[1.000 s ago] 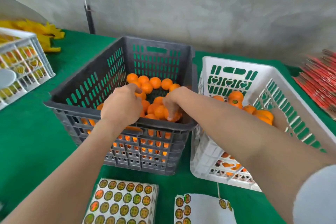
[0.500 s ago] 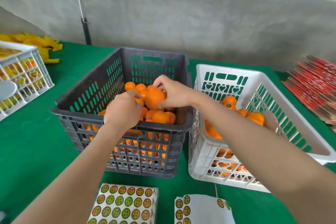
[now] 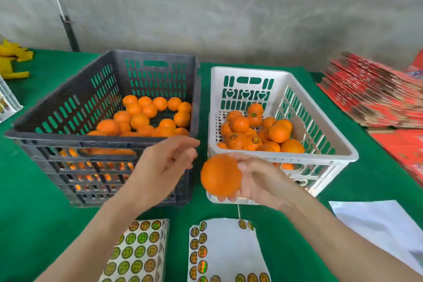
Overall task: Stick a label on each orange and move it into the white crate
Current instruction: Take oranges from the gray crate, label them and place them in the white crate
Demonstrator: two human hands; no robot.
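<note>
**Head view: one orange out of the dark crate, label not yet on**

Head camera shows the job partly done. The white crate (image 3: 343, 146), at 2 o'clock on the green bench (image 3: 34, 201), holds a good pile of labelled oranges (image 3: 254, 117), several with round stickers showing. The dark crate (image 3: 68, 137) at 10 o'clock still holds many bare oranges (image 3: 139, 119), so by my reckoning plenty remains.

The right hand (image 3: 258, 178) grips the orange (image 3: 220, 175) near centre frame, just in front of the white crate's near left corner. No sticker shows on the side facing the camera. The left hand (image 3: 164, 162) hangs just beside it at 9 o'clock, fingers loosely curled, with nothing visible in them. A full label sheet (image 3: 139, 252) and a mostly used sheet (image 3: 229, 252) lie at 6 o'clock.

Half a second ago both hands were over the dark crate, the right lifting this orange off the pile. Now both are clear of the crate, nearer the sheets.
</note>
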